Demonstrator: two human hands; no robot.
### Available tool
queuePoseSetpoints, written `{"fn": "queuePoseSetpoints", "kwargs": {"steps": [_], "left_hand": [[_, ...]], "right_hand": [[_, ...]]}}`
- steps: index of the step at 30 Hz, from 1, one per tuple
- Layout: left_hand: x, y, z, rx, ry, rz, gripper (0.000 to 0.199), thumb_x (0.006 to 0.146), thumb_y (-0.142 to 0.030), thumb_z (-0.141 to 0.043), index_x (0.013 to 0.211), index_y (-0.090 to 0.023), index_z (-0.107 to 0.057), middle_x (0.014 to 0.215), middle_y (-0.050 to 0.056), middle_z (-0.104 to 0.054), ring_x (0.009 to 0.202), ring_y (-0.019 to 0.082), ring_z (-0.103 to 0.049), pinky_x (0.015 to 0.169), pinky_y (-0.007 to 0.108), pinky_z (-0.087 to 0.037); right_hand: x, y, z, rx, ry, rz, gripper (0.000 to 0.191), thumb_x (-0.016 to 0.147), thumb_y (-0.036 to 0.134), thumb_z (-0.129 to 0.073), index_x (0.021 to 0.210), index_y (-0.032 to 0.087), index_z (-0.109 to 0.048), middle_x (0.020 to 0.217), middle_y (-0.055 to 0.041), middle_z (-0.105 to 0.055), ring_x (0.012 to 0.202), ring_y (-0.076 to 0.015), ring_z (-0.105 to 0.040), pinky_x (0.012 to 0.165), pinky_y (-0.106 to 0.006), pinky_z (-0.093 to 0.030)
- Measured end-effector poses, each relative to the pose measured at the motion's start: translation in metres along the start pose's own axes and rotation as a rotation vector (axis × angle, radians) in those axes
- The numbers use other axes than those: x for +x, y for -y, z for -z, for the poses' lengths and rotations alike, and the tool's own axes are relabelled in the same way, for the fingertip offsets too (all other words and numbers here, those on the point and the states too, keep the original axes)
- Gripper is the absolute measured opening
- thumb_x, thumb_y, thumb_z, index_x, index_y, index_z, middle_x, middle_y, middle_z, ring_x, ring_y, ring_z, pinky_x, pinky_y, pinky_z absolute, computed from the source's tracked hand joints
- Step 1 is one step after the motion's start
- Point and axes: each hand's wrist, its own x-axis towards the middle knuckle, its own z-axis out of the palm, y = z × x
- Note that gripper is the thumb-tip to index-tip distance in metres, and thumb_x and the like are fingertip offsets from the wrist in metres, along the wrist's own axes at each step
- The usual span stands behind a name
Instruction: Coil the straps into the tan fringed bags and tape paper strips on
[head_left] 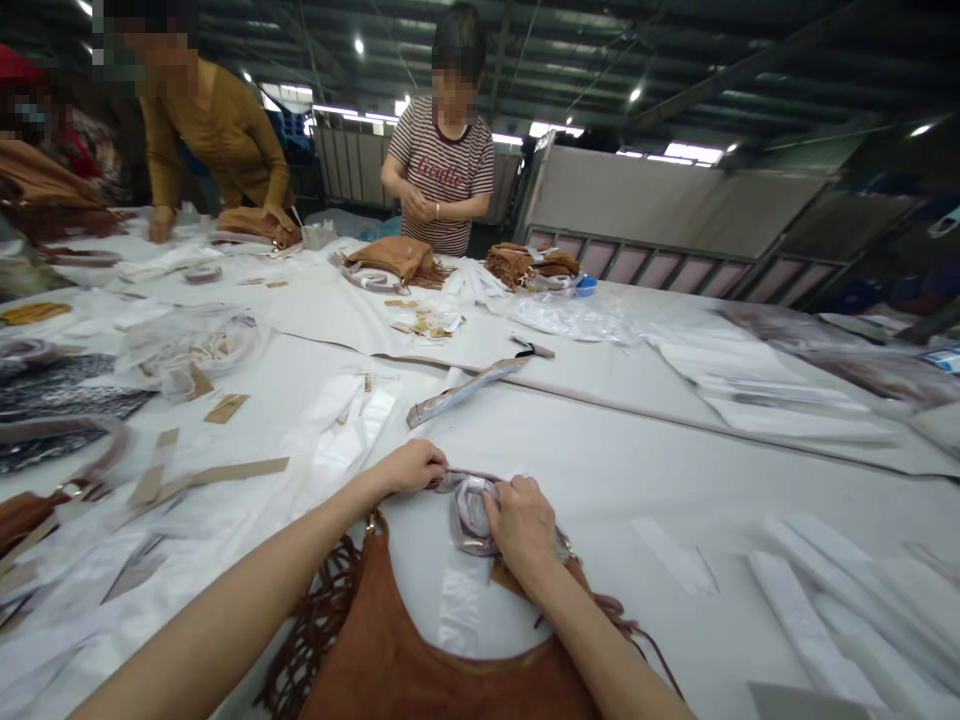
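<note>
A brown fringed handbag [435, 675] lies on the white table at the bottom middle, its opening facing away from me. My left hand [411, 466] is closed on the bag's shoulder strap [469, 475] near its left end. My right hand [523, 525] has its fingers curled round the strap's right side, thumb toward the middle. Between the hands sits a coiled strap [472, 512] in clear wrapping, next to my right thumb. From below it a clear plastic strip [459, 605] runs down toward the bag's opening. Dark fringe [319, 625] hangs off the bag's left side.
A plastic-wrapped strip [466, 392] lies ahead. Paper tags [226, 407] and crumpled plastic [191, 345] cover the left; white strips [814, 625] lie right. Across the table, one person [442, 165] stands near brown bags [401, 260]; another person [214, 135] handles a bag.
</note>
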Motion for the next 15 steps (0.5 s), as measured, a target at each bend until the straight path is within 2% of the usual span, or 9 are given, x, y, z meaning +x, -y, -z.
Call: {"fn": "queuePoseSetpoints", "kwargs": {"steps": [3, 5, 7, 10, 13, 15], "left_hand": [[-0.002, -0.01, -0.008, -0.014, -0.116, 0.109, 0.048, 0.088, -0.048, -0.033, 0.082, -0.014, -0.066, 0.075, 0.006, -0.064, 0.069, 0.017, -0.057, 0.063, 0.025, -0.041], [-0.005, -0.022, -0.019, 0.03, -0.213, 0.162, 0.047, 0.084, -0.055, -0.042, 0.098, -0.016, -0.064, 0.096, 0.009, -0.064, 0.087, 0.022, -0.058, 0.075, 0.028, -0.043], [-0.008, -0.033, -0.033, 0.119, -0.249, 0.186, 0.044, 0.081, -0.053, -0.05, 0.108, -0.02, -0.061, 0.109, 0.01, -0.06, 0.099, 0.025, -0.056, 0.082, 0.032, -0.043], [-0.013, -0.042, -0.047, 0.219, -0.244, 0.229, 0.033, 0.087, -0.042, -0.045, 0.111, -0.025, -0.059, 0.108, 0.009, -0.057, 0.1, 0.026, -0.055, 0.082, 0.035, -0.044], [-0.015, -0.043, -0.05, 0.244, -0.241, 0.228, 0.03, 0.09, -0.035, -0.042, 0.113, -0.025, -0.058, 0.106, 0.008, -0.058, 0.1, 0.025, -0.055, 0.083, 0.035, -0.044], [-0.015, -0.042, -0.049, 0.256, -0.232, 0.193, 0.03, 0.09, -0.033, -0.042, 0.113, -0.024, -0.058, 0.106, 0.009, -0.059, 0.101, 0.026, -0.054, 0.084, 0.035, -0.043]], "right_hand": [[-0.001, 0.002, -0.003, 0.01, -0.016, 0.023, 0.014, 0.088, 0.027, -0.058, 0.079, 0.018, -0.064, 0.082, -0.0076, -0.061, 0.086, -0.0232, -0.052, 0.076, -0.033, -0.037], [-0.002, 0.005, -0.006, 0.019, -0.036, 0.032, 0.014, 0.088, 0.026, -0.057, 0.079, 0.018, -0.064, 0.083, -0.0078, -0.062, 0.086, -0.0234, -0.053, 0.077, -0.033, -0.038], [-0.002, 0.005, -0.008, 0.051, -0.051, 0.046, 0.014, 0.088, 0.025, -0.056, 0.08, 0.017, -0.064, 0.084, -0.0079, -0.063, 0.086, -0.0233, -0.054, 0.077, -0.033, -0.039], [0.004, -0.007, -0.003, 0.236, -0.069, 0.059, 0.017, 0.09, 0.028, -0.054, 0.082, 0.018, -0.066, 0.082, -0.0057, -0.065, 0.083, -0.0203, -0.056, 0.076, -0.03, -0.041], [0.011, -0.031, 0.015, 0.452, -0.198, -0.1, 0.027, 0.094, 0.031, -0.044, 0.085, 0.018, -0.066, 0.081, -0.0042, -0.067, 0.077, -0.0171, -0.059, 0.075, -0.028, -0.042], [0.016, -0.043, 0.028, 0.508, -0.227, -0.146, 0.029, 0.094, 0.032, -0.041, 0.088, 0.018, -0.066, 0.086, -0.0054, -0.068, 0.079, -0.0172, -0.059, 0.077, -0.029, -0.042]]}}
